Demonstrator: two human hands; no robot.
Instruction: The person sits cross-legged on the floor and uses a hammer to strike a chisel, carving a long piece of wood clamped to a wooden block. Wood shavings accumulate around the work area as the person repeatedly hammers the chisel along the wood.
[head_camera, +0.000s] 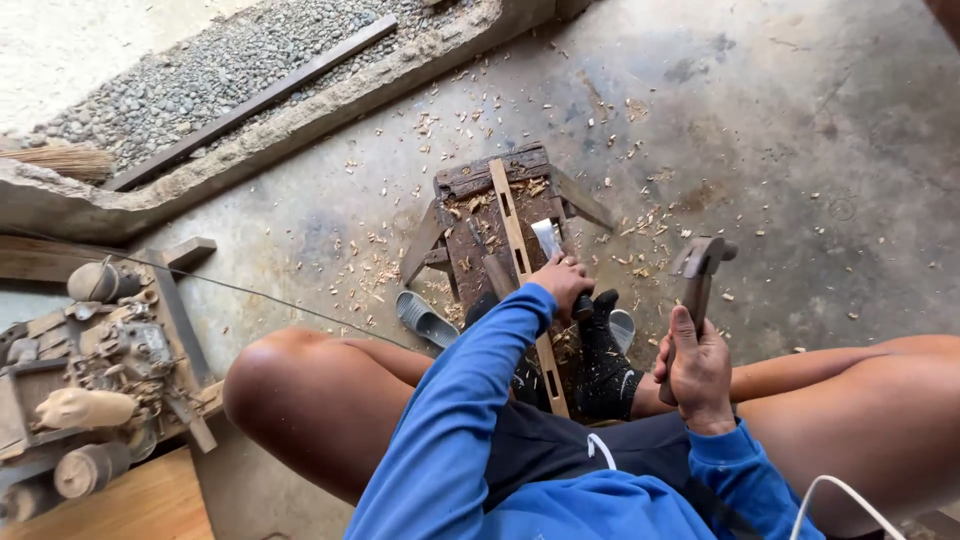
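Blue sleeves and bare knees fill the foreground as a seated person works over a small wooden stool (470, 215) on a concrete floor (780, 130). Left hand (562, 282) is clenched around the dark handle of a chisel (549, 243), whose pale blade rests on a long wooden strip (513, 232) lying lengthwise across the stool top and running back between the person's legs. Right hand (698, 368) grips the handle of a hammer (698, 275), held upright to the right of the stool, head raised clear of the chisel. A foot in a dark sock (604, 362) presses beside the strip. Wood chips (640, 225) are scattered over the stool and the floor around it. A grey sandal (426, 320) sits just left of the stool's near end. At far left, a cluttered wooden bench (95, 370) holds tools; beyond a concrete kerb lies gravel (200, 70).
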